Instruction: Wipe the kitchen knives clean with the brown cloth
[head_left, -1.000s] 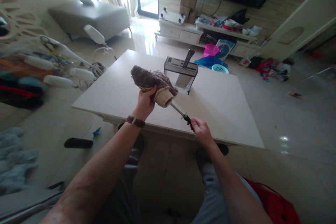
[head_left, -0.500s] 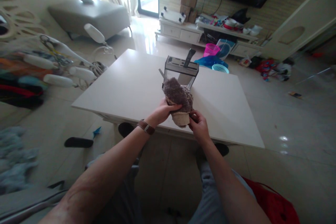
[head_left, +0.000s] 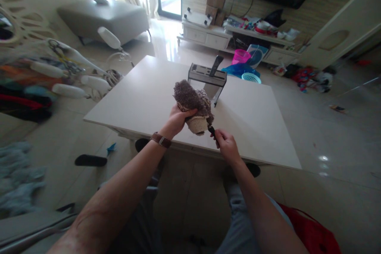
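The left hand (head_left: 177,120) grips a shaggy brown cloth (head_left: 188,97) above the near half of a white table (head_left: 253,119), thumb pressed across the top; the other fingers are mostly hidden under it. At lower right, the right hand (head_left: 226,145) closes its fingers around the black handle of a rod (head_left: 212,130), which meets the cloth beside its pale cuff (head_left: 197,124).

Half a second ago the two hands were almost together, the handle was largely covered and a metal tip jutted past the cloth's far end. Now the hands stand a little farther apart, the cloth sits higher and to the left, the handle shows plainly between cloth and fist, and the cloth hides most of the shaft. A second ago a long stretch of bare metal lay between the two.

Behind the cloth, the knife block (head_left: 206,75) stands upright in the same spot on the table, a black knife handle (head_left: 216,66) rising from its top. A brown band (head_left: 161,139) circles the left wrist.
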`<move>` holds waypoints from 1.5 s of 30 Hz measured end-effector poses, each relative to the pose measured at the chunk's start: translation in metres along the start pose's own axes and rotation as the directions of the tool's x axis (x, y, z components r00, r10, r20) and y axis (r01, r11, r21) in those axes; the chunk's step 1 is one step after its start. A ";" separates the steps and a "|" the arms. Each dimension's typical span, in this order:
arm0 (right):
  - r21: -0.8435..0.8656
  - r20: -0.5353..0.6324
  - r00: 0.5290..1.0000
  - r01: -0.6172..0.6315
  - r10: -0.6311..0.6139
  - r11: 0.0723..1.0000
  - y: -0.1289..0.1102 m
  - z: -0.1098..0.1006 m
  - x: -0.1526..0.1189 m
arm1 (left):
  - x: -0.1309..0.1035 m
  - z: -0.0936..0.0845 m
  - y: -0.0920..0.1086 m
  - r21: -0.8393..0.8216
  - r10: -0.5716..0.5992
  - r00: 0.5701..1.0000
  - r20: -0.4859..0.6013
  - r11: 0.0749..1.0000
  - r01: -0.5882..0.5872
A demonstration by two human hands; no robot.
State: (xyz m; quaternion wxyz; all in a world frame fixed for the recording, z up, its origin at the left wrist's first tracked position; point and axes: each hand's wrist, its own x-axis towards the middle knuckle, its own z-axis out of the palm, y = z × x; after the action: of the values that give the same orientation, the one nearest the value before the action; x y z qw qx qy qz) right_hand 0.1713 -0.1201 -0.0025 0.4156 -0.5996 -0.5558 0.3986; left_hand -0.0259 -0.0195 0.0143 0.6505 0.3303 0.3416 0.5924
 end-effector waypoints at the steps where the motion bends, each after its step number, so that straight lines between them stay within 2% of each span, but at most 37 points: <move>1: -0.030 -0.003 1.000 0.007 -0.007 1.000 0.001 -0.002 -0.001 | 0.002 -0.002 0.003 -0.017 0.013 1.000 -0.009 1.000 -0.013; 9: -0.044 0.019 1.000 0.009 -0.008 0.999 0.000 -0.005 -0.008 | 0.017 -0.019 0.012 -0.136 0.090 0.988 -0.127 0.985 -0.108; 14: 0.044 -0.017 1.000 0.000 0.001 0.999 -0.005 -0.005 -0.010 | 0.022 -0.024 0.013 -0.219 0.033 0.993 -0.114 0.974 -0.058; 19: 0.165 -0.115 0.993 -0.012 0.032 0.986 -0.007 -0.001 -0.007 | 0.008 -0.008 0.009 -0.194 -0.036 0.999 -0.002 0.980 0.035; 23: 0.150 -0.191 0.981 0.038 -0.009 0.988 -0.008 0.006 -0.006 | -0.012 0.014 -0.010 -0.109 -0.144 0.982 0.119 0.981 0.157; 27: 0.004 -0.168 0.981 0.097 -0.095 0.995 -0.005 0.008 -0.006 | -0.020 0.024 -0.024 -0.123 -0.147 0.986 0.072 0.980 0.156; 33: -0.149 -0.065 0.993 0.092 -0.103 0.985 -0.002 -0.001 -0.009 | -0.002 0.003 -0.008 -0.182 -0.125 0.989 -0.083 0.977 0.108; 39: -0.306 -0.003 0.997 0.078 -0.082 0.949 0.005 -0.013 -0.017 | 0.018 -0.025 0.015 -0.313 -0.107 0.980 -0.169 0.948 0.049; 42: -0.372 -0.003 0.996 0.082 -0.089 0.924 0.008 -0.021 -0.020 | 0.021 -0.037 0.026 -0.395 -0.081 0.976 -0.203 0.918 -0.005; 45: -0.335 -0.050 0.996 0.056 -0.077 0.941 0.016 -0.030 -0.020 | 0.020 -0.048 0.033 -0.483 -0.071 0.967 -0.246 0.873 -0.059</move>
State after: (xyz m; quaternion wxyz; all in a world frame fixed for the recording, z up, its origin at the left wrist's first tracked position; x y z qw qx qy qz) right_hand 0.2032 -0.1427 -0.0076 0.3386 -0.6543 -0.6219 0.2657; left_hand -0.0826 0.0045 0.0145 0.6647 0.0758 0.2637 0.6949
